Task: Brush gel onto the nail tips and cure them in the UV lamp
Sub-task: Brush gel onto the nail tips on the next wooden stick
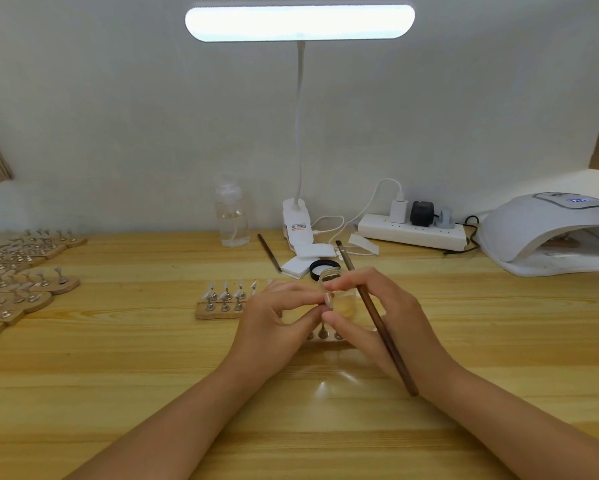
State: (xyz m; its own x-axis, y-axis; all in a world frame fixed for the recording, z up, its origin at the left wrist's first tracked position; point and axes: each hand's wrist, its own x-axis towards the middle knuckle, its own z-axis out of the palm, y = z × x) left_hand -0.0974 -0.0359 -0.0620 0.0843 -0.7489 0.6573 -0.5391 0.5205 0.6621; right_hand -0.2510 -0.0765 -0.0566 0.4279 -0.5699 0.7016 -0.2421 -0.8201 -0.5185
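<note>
A: Why so many wooden stands (31, 268) at the far left of the bench (118, 341)?

B: Likely a queue of nail tips, parked clear of the work. The stand in use (221, 306) sits just left of the hands.

A: And the hands?

B: The left hand (273, 320) pinches one clear nail tip (328, 299) over the open gel jar (336, 289). The right hand's fingers (346, 323) touch that tip too, with the brush (377, 323) tucked in the grip, bristles away.

A: The UV lamp (550, 233)?

B: Far right, mouth facing the bench, within easy reach.
</note>
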